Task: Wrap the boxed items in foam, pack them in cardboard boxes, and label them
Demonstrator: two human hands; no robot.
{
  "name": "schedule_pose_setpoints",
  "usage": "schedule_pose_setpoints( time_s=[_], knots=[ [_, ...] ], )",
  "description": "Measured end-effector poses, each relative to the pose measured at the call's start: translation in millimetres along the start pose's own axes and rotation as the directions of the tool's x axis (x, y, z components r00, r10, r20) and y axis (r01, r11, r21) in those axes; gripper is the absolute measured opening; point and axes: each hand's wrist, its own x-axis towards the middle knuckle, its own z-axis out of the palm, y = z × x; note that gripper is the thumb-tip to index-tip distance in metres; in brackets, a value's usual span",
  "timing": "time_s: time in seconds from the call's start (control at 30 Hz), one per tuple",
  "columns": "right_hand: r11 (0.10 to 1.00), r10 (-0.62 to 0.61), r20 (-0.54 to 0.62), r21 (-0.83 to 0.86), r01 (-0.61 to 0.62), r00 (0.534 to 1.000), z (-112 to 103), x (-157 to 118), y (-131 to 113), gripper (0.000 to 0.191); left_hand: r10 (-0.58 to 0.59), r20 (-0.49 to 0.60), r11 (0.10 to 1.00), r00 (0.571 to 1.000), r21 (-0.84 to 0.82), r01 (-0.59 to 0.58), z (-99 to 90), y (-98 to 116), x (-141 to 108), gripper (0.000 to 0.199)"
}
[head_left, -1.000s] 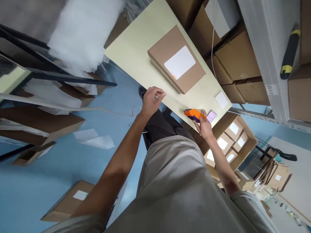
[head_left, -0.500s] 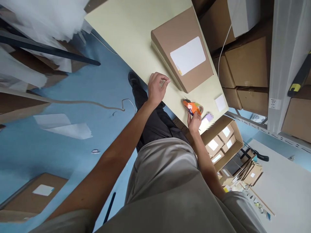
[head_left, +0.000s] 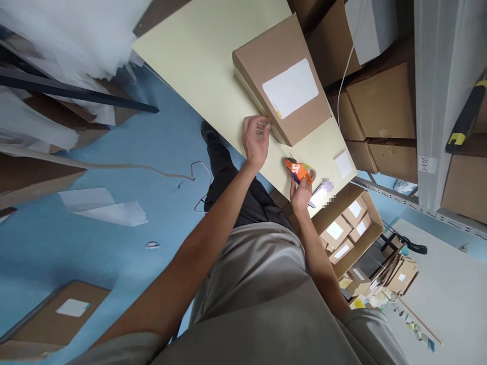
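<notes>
A taped-up brown cardboard box with a white label lies on the pale yellow table. My left hand is at the box's near long side, its fingers curled and thumb and index tip close together by the lower side edge. Whatever those fingertips may pinch is too small to make out. My right hand grips an orange tape dispenser carrying a roll of tape, just off the box's near right corner. Its fingers are partly hidden behind the dispenser.
A small white paper and a blurred purple-white item lie by the table's right end. Below it stands an open carton holding several small labelled boxes. Shelves with cartons line the right side. A cable crosses the blue floor.
My left hand has moved right, up to the side of the box. My right hand keeps its hold on the tape dispenser, nearly in place. The view has shifted slightly.
</notes>
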Motion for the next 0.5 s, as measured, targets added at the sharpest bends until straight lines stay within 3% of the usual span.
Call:
schedule_pose_setpoints(
  time_s=[0.13,0.2,0.37,0.43,0.5],
  knots=[
    [0.997,0.046,0.094,-0.073,-0.040,0.994,-8.1,-0.7,-9.5,0.049,-0.175,-0.233,0.975,0.957,-0.175,0.135,17.0,-3.8,1.5,0.060],
    [0.992,0.062,0.126,-0.115,-0.048,0.990,-12.5,-1.9,-10.8,0.052,-0.277,-0.262,0.944,0.925,-0.251,0.212,30.8,2.9,-9.1,0.066],
    [0.997,0.044,0.105,-0.071,-0.037,0.993,-20.3,-7.7,-3.9,0.054,-0.344,-0.089,0.923,0.935,-0.217,0.319,82.0,31.8,-57.6,0.078],
    [0.997,0.033,0.115,-0.071,-0.025,0.993,-22.4,-9.3,-1.7,0.051,-0.277,-0.033,0.948,0.960,-0.172,0.267,95.1,34.0,-64.7,0.094],
    [0.997,0.015,0.131,-0.074,-0.006,0.991,-23.5,-9.4,-3.9,0.045,-0.180,0.003,0.976,0.984,-0.121,0.179,93.9,28.6,-57.2,0.104]
  ],
)
